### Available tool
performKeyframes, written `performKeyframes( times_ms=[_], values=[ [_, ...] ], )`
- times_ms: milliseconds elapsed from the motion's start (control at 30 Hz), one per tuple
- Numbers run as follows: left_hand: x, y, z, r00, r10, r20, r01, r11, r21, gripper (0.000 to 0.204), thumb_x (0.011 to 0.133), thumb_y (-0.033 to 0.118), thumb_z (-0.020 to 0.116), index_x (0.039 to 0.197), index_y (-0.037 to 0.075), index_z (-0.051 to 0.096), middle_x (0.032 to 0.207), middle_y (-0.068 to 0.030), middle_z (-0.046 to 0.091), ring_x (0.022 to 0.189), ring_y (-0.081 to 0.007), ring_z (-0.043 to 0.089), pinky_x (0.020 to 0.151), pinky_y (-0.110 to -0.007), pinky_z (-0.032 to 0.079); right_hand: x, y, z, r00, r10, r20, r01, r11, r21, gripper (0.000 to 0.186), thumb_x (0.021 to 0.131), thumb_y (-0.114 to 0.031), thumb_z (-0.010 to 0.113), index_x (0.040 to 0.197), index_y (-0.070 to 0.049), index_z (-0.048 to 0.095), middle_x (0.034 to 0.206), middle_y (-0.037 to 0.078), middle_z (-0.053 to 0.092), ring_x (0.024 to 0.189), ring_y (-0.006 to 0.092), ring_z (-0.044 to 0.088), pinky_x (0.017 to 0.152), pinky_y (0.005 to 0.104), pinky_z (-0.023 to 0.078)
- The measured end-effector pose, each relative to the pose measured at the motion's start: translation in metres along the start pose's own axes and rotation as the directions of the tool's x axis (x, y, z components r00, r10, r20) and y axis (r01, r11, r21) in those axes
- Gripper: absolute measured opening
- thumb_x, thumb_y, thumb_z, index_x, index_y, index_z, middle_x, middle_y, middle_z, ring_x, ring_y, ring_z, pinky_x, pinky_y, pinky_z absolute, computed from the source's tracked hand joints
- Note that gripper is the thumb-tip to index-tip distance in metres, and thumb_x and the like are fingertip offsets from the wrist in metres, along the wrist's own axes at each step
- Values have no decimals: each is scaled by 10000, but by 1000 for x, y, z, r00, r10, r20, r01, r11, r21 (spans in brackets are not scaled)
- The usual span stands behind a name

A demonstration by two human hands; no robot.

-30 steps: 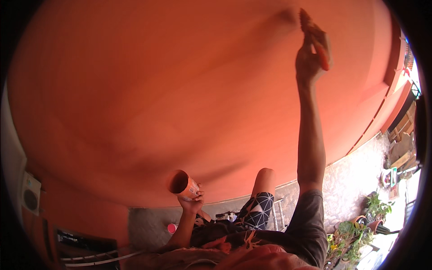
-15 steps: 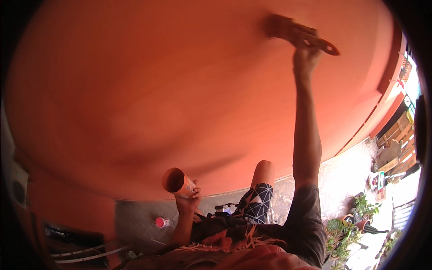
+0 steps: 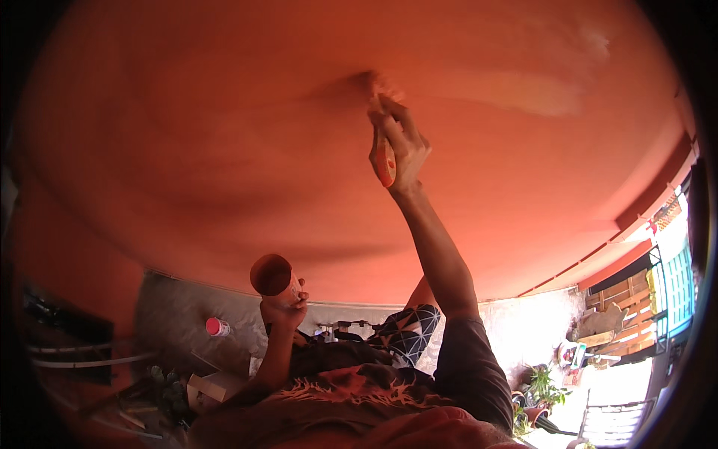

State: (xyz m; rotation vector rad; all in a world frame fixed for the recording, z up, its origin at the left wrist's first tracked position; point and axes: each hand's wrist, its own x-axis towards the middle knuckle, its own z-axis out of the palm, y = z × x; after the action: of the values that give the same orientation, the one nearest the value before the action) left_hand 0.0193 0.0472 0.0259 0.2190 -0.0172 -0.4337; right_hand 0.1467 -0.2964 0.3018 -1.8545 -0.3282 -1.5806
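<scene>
Raised up against the orange wall, my right hand is closed round a paintbrush. The brush's bristles meet the wall near the top middle, and its handle points down toward my wrist. A paler streak marks the wall to the right of the brush. Low and to the left, my left hand grips an orange paint cup by its side. Its open mouth is tilted toward me, and the inside looks dark; how much paint it holds I cannot tell.
On the grey floor at lower left stands a small red-lidded tub. A cardboard box lies beside my left arm. Potted plants and wooden pallets are at the right, near a turquoise gate.
My right hand has swept the paintbrush left and slightly down across the wall, the handle turning downward. My left hand and the cup appear a little higher and farther left as the view shifted.
</scene>
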Motion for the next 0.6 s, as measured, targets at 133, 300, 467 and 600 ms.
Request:
performKeyframes(
  times_ms=[133,300,467,600],
  values=[
    [2,7,-13,999,27,-25,-27,1000,-5,586,895,541,618,1352,177,578,1228,-177,592,945,-319,632,619,-291,551,1,29,1,1000,20,-10,-14,908,418,104,965,-45,629,1025,13,691,1121,143,706,936,210,703,811,299,560],
    [-4,1,-12,997,73,-20,-73,997,18,581,896,542,625,1343,174,576,1236,-183,587,933,-319,635,616,-287,550,11,105,-75,775,214,-594,-134,975,177,136,974,-74,610,1026,51,606,948,108,674,877,190,656,800,328,540],
    [2,3,-20,997,80,5,-80,997,0,600,910,543,612,1380,176,542,1284,-195,555,947,-334,637,638,-297,563,-2,93,-26,858,-32,-513,-41,991,-130,107,945,-41,654,1042,2,670,1164,164,688,1011,285,706,813,391,581],
    [5,11,-39,999,47,-1,-47,999,-14,616,912,542,611,1400,175,529,1301,-197,541,964,-343,635,654,-307,570,-53,30,61,964,-241,116,260,943,-206,318,775,-14,652,1059,-140,720,1225,145,657,990,315,707,674,352,601]
  ],
)
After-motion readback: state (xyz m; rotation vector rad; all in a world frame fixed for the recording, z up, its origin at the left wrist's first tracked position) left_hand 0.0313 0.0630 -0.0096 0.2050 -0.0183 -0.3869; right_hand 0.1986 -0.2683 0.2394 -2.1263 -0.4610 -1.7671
